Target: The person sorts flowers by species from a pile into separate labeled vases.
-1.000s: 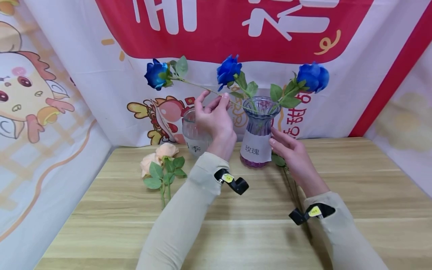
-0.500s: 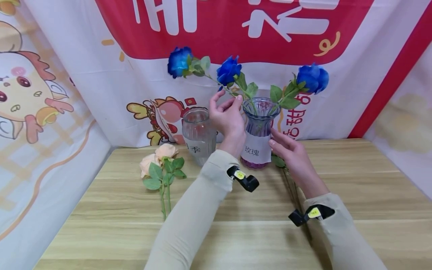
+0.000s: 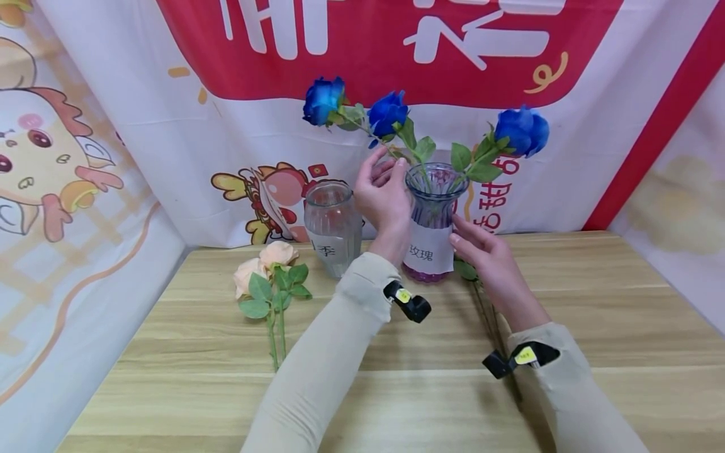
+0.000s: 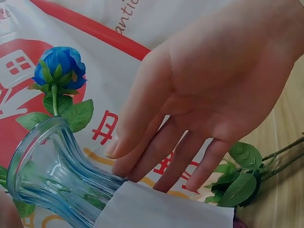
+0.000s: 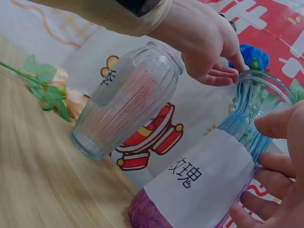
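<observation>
My left hand is beside the rim of a blue-to-purple glass vase, fingers curled at the stem of a blue rose that leans left. Two other blue roses stand in this vase, one at the middle and one leaning right. A paper label with writing wraps the vase's front. In the left wrist view my right hand has nearly straight fingers along the vase's side. The right wrist view shows its thumb and fingertips at the vase wall, and my left hand at the rim.
A clear labelled glass vase stands left of the blue one. Peach roses lie further left on the wooden table. Leafy dark stems lie partly under my right arm. A printed cloth hangs close behind.
My left hand has moved right toward the blue vase's rim, and the left blue rose has swung right and up, closer to the middle one. My right hand has stayed at the vase.
</observation>
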A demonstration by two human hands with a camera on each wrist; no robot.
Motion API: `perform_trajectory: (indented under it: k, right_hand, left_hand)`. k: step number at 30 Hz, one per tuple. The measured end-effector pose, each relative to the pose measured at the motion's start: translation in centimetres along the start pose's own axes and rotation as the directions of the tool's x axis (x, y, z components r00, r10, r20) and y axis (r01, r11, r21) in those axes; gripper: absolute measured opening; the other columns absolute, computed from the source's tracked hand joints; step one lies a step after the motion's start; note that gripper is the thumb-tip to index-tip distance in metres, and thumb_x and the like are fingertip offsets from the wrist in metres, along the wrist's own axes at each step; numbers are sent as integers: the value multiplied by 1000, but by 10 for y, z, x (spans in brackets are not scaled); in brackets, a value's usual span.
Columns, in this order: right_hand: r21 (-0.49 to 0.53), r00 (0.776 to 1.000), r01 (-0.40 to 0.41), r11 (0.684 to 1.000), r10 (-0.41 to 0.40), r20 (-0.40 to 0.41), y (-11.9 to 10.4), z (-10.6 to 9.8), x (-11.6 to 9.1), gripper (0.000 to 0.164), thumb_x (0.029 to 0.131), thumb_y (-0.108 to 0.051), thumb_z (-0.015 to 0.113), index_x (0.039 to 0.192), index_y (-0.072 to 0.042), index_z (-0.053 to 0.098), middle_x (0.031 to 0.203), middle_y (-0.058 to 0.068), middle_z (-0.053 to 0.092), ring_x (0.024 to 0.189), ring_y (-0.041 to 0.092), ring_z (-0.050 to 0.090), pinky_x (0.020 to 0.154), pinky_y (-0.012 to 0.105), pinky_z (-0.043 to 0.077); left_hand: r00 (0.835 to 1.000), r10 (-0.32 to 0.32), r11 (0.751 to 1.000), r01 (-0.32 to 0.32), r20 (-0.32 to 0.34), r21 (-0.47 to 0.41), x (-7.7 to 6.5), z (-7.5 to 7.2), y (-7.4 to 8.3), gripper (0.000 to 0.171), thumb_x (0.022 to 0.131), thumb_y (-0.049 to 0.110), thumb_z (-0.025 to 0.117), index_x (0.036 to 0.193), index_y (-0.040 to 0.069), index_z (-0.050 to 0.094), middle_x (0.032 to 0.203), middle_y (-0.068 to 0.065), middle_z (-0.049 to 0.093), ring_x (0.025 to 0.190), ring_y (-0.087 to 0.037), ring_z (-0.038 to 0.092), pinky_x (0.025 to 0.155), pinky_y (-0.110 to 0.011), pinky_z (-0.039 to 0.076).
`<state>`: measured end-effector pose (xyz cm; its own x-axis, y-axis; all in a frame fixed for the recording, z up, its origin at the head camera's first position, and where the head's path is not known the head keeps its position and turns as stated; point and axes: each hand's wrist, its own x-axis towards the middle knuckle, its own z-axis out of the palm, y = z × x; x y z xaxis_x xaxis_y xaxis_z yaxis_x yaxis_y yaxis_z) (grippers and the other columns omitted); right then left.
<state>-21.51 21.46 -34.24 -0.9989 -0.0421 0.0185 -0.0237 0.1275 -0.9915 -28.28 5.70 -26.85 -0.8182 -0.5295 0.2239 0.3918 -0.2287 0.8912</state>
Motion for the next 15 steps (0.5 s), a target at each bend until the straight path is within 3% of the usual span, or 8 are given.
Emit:
perform_trajectory:
  k: [9,15]
  right_hand:
    - [-6,1000,5,1000,-5,0,0,-1,0,65,109,-41,58,167,-20,34,175,-3,33,159,21,39,129,42,36]
    - [-13,1000,5,1000,-6,-1,0,-1,0,66,109,-41,58,167,-19,35,174,-2,34,158,21,39,129,42,36]
  left_hand:
    - [999,-50,996,49,11,70,0,1,7,36,94,15,82,130,15,75,121,0,79,98,-7,74,90,-25,63]
    - [999,-20,982,12,39,188,-2,4,6,24,96,20,81,119,15,81,108,1,81,95,-10,74,85,-24,62]
